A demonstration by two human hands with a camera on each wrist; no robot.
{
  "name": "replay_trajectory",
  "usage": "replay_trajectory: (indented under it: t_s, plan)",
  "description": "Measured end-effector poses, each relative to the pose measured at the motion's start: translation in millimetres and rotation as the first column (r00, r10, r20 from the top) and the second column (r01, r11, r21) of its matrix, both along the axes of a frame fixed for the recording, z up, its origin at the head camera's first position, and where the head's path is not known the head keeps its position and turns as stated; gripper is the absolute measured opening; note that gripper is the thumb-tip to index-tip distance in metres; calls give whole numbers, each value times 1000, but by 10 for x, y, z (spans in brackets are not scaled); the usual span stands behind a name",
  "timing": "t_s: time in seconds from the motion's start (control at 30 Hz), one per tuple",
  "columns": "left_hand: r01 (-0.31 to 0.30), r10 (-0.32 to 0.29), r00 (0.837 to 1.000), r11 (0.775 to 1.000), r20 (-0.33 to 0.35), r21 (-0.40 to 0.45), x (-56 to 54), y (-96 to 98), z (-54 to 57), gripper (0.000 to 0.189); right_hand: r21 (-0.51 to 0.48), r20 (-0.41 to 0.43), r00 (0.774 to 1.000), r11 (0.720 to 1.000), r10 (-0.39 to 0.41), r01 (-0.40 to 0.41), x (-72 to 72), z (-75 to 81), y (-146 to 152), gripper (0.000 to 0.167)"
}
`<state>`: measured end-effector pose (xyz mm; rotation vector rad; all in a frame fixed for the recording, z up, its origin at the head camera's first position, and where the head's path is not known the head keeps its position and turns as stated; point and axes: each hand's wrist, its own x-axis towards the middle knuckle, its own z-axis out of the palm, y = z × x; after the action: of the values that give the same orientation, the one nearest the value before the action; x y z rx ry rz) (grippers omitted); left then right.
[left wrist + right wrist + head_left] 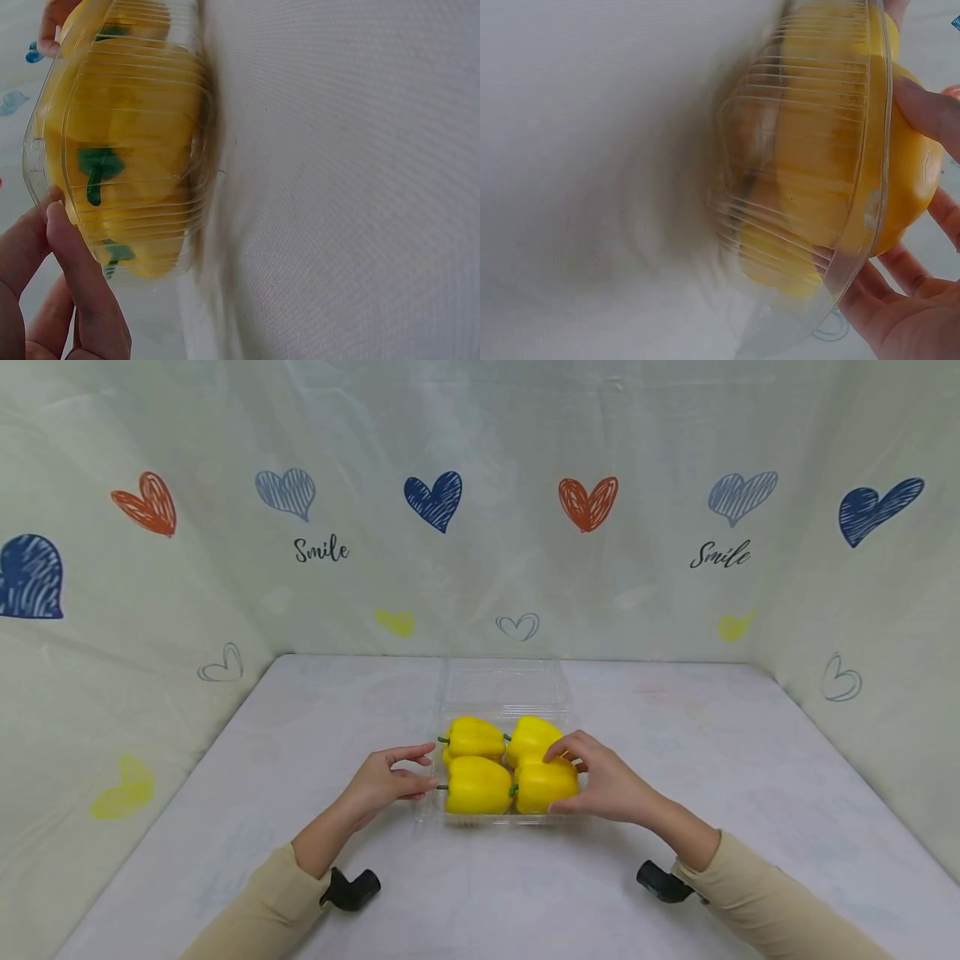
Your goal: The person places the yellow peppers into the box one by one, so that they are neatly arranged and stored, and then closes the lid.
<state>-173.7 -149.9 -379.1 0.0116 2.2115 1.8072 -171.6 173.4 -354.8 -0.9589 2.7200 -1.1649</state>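
A clear plastic clamshell container (480, 820) lies with its lid (506, 685) folded back, holding several yellow bell peppers. My left hand (386, 781) is at its left side; in the left wrist view the thumb (75, 247) and index finger pinch the rim. My right hand (611, 781) grips the front right pepper (546, 787), thumb at its near side and fingers over the top. Beside that sits the front left pepper (478, 787), its green stem pointing left. Behind them are the back left pepper (476, 737) and back right pepper (534, 735).
The container stands on a pale cloth-covered table (337, 710). A white curtain (480, 577) printed with hearts closes in the back and both sides. Black wrist mounts (352, 891) hang at the sleeves.
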Motion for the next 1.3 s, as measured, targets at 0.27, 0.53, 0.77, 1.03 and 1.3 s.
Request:
replay_trajectory:
  t_s: [0.27, 0.53, 0.77, 1.03, 1.3]
  plan:
    - [-6, 6, 1000, 1000, -1, -8, 7, 1, 9, 61, 55, 7, 999, 998, 32, -33, 6, 10, 21, 48]
    - [-5, 5, 1000, 1000, -4, -14, 6, 4, 9, 61, 77, -11, 1000, 997, 22, -21, 1, 3, 34, 40]
    - [2, -2, 1000, 1000, -9, -4, 10, 3, 6, 61, 82, 7, 1000, 996, 29, -29, -28, -2, 61, 40]
    - [0, 0, 1000, 1000, -1, 3, 35, 9, 16, 61, 63, -1, 999, 997, 54, -54, -46, 15, 119, 41]
    - [2, -2, 1000, 1000, -7, 12, 42, 11, 23, 61, -64, -79, 995, 996, -64, 59, -112, -41, 152, 32]
